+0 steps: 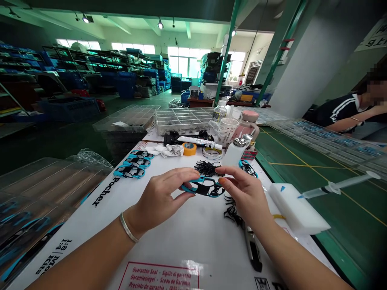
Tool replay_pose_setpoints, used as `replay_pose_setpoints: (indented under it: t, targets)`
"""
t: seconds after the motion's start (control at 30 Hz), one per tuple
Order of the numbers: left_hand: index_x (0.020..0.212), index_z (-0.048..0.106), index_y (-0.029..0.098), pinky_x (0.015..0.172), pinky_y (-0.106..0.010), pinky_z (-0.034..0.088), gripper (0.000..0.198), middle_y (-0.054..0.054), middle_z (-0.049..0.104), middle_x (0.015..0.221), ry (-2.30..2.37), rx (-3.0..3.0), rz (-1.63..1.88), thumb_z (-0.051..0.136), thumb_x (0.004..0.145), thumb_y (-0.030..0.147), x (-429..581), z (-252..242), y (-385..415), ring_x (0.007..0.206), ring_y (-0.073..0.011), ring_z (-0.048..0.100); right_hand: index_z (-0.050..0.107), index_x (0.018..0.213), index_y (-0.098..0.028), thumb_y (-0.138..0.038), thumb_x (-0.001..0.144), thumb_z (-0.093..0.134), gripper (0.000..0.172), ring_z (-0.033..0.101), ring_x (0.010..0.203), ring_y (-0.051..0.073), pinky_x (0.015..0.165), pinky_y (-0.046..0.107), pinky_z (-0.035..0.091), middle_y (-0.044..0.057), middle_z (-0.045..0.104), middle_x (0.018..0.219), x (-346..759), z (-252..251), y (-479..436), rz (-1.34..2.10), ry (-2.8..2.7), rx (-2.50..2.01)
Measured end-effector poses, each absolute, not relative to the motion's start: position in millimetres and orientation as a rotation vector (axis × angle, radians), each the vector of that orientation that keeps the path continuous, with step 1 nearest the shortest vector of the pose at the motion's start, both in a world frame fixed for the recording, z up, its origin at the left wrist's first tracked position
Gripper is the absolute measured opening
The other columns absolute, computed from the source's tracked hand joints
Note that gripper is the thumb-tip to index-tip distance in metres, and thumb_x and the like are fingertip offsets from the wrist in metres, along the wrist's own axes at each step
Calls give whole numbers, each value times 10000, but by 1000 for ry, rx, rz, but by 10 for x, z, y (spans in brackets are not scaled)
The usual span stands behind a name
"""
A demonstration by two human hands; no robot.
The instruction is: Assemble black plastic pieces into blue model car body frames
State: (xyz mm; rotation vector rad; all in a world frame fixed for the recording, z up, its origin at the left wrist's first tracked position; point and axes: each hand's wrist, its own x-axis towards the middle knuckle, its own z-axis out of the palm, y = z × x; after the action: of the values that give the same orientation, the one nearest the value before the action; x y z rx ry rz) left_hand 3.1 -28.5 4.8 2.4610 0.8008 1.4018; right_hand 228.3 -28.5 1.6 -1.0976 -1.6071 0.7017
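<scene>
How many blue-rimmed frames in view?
5: upper frame, middle frame, lower frame in a row at left; held frame between left hand and right hand; lone frame at right. Others may be hidden.

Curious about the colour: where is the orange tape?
In the head view, the orange tape roll sits on the white box, between a crumpled white cloth and a round container.

This is a factory assembly workshop: a large hall with a green floor [136,100], tall windows [184,60] and long metal racks [90,60] packed with blue bins [125,84]. Clear compartment trays [183,121] of small parts stand on the bench [148,135] beyond a white model-kit box [75,229], and a co-worker [338,114] sits at the next station.
</scene>
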Motion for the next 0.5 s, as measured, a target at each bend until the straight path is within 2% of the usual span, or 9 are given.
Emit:
replay_pose_setpoints:
  t: [0.13,0.37,0.5]
  targets:
    - [1199,584,221,994,-331,530,406,-46,679,1173,767,2678,1346,621,832,53,6,94,-316,1133,-188,618,692,979,-230,-264,866,643,128,633,926,186,817,338,512,35,688,985,2277,82,-363,384,-1756,-991]
    - [1212,573,223,993,-285,516,414,-42,665,1209,763,2835,1249,559,855,14,-8,67,-341,1140,-152,613,693,895,-221,-173,840,665,78,629,942,193,865,367,517,25,701,867,2276,95,-373,163,-1948,-852]
    - [1252,542,231,985,-309,524,446,-55,644,1244,721,2897,1198,525,868,4,-19,57,-350,1166,-156,595,697,899,-215,-157,833,665,93,635,906,187,807,344,534,32,699,873,2285,91,-377,133,-1992,-863]
